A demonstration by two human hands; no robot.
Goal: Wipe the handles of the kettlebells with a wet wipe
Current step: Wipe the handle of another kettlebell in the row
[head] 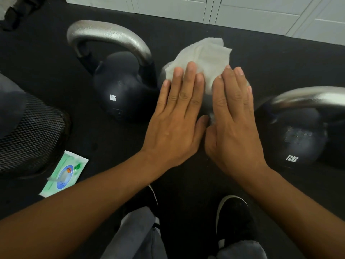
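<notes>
A white wet wipe [203, 55] is draped over the handle of a middle kettlebell, which is almost wholly hidden beneath my hands. My left hand [177, 116] lies flat with straight fingers, its fingertips pressing on the wipe. Beside it my right hand [233, 118] also lies flat, fingertips on the wipe's right part. To the left stands a black kettlebell marked 8KG [123, 90] with a silver handle [110, 34]. At the right stands a black kettlebell marked 12KG [296, 139] with its silver handle [309, 98].
A green and white wet-wipe packet [64, 174] lies on the black floor mat [280, 58] at the lower left. A dark mesh object [29, 135] sits at the left edge. White cabinet fronts [242, 12] run along the back. My two black shoes [234, 214] are below.
</notes>
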